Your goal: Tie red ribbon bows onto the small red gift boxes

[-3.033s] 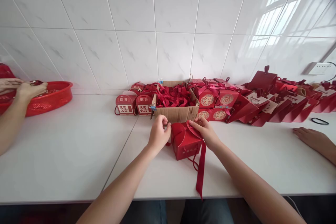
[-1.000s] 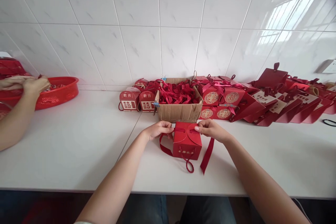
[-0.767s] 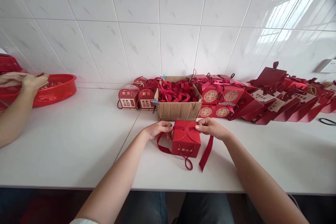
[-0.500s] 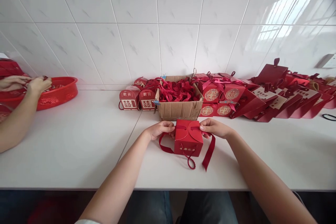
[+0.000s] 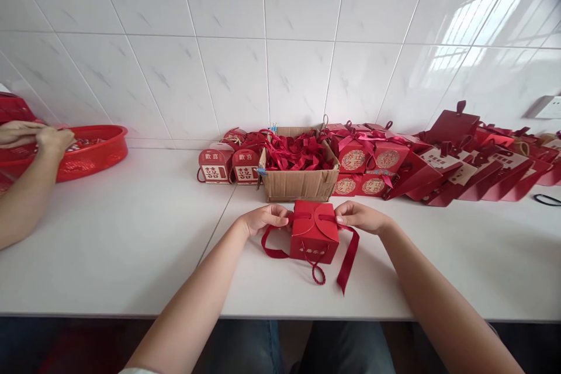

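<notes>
A red gift box (image 5: 314, 239) stands on the white table in front of me, its curved top flaps closed. Dark red ribbon (image 5: 349, 260) runs through the slots in the lid and hangs out on both sides. At the box's left side my left hand (image 5: 268, 219) is closed on the ribbon, with a loop drooping below it. My right hand (image 5: 356, 216) pinches the ribbon at the right side, and its tail lies on the table. A twisted red cord (image 5: 318, 273) dangles from the box's front.
Behind the box is a cardboard box (image 5: 302, 186) full of red ribbons. Finished-looking red boxes (image 5: 353, 159) are stacked right of it, flat red bags (image 5: 438, 172) farther right. Small arched boxes (image 5: 214, 165) stand left. A co-worker's hands (image 5: 55, 143) are over a red basket (image 5: 100, 158).
Both hands stay beside the box. The ribbon's left loop has spread outward slightly and its right tail reaches a little lower. The co-worker's hands have shifted left.
</notes>
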